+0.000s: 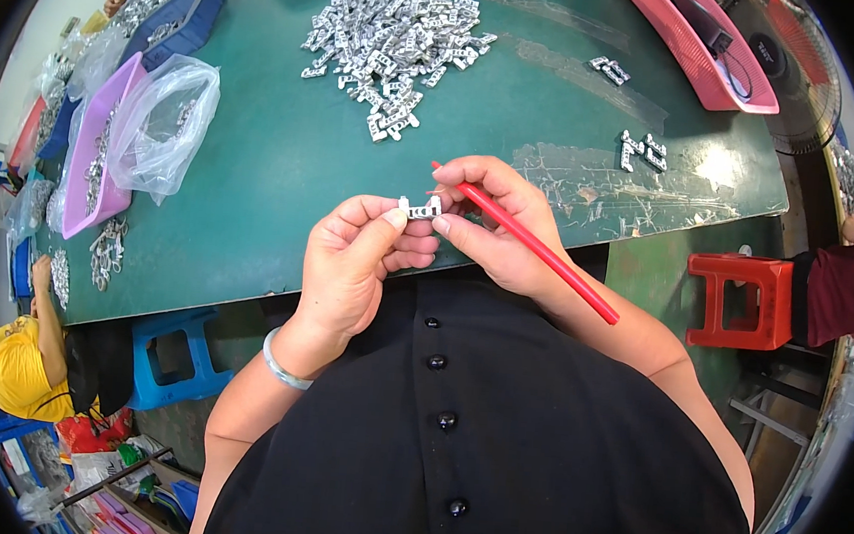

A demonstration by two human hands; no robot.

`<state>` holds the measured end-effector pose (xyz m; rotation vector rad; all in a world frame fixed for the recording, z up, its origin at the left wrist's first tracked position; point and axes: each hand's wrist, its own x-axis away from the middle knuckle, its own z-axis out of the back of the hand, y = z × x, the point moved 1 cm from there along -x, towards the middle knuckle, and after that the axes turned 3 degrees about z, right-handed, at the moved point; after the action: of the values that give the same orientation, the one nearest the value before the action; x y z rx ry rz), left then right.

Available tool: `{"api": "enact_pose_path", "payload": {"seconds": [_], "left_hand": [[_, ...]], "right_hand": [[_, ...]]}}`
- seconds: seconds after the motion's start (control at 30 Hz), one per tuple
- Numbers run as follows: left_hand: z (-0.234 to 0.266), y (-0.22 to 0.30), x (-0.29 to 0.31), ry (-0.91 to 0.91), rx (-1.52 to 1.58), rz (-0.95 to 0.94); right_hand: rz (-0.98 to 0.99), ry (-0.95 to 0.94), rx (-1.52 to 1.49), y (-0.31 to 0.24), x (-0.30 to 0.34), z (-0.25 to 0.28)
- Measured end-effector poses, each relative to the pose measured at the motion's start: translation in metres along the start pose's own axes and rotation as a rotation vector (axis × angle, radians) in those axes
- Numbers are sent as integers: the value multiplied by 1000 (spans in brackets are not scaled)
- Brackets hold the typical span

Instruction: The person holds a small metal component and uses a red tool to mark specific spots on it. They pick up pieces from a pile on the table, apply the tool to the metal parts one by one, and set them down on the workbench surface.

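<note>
Between my two hands, over the near edge of the green table, is a small silvery-white metal part with dark openings along its side. My left hand pinches its left end between thumb and fingers; a pale bangle circles that wrist. My right hand is closed round a red pen-like stick, its tip pointing up and left. The right thumb is also at the right end of the metal part. A large heap of similar metal parts lies beyond my hands.
Several more parts lie at the right on the green table. A pink basket stands far right; a lilac tray and clear plastic bag stand left. A red stool and blue stool flank the table. A co-worker in yellow sits left.
</note>
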<state>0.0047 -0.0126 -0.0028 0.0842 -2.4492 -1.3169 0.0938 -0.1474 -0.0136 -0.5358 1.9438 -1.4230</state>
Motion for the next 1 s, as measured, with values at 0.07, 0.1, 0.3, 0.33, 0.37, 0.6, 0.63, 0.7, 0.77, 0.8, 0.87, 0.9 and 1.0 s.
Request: {"api": "enact_pose_path", "payload": {"seconds": [0.07, 0.1, 0.3, 0.33, 0.37, 0.6, 0.63, 0.7, 0.77, 0.8, 0.87, 0.9, 1.0], "left_hand": [[0, 1, 0, -2, 1, 4], [-1, 1, 1, 0, 9, 8], [-1, 1, 1, 1, 5, 11], [-1, 1, 1, -3, -5, 11], [-2, 1, 1, -8, -15, 12], [0, -2, 0, 32, -122, 42], [1, -2, 0, 39, -121, 41], [2, -1, 0, 61, -125, 39], [0, 1, 0, 89, -141, 38], [0, 2, 0, 92, -147, 34], [0, 2, 1, 99, -160, 26], [0, 2, 1, 102, -164, 21], [-1, 2, 1, 105, -179, 2]], "right_hand": [[-8, 8, -13, 1, 0, 1], [-12, 14, -17, 1, -1, 1], [-55, 32, -72, 3, -1, 1], [-62, 35, -91, 4, -2, 1], [-70, 35, -83, 4, -2, 1], [-128, 38, -52, 2, 0, 2], [-134, 47, -32, 1, 0, 1], [-131, 104, 42, -8, 0, 1], [-17, 135, 114, -11, 0, 5], [36, 73, 136, -11, 1, 11], [140, -51, 182, -13, 1, 19], [91, -31, 111, -12, 3, 17], [-12, 43, -15, -11, 8, 10]]}}
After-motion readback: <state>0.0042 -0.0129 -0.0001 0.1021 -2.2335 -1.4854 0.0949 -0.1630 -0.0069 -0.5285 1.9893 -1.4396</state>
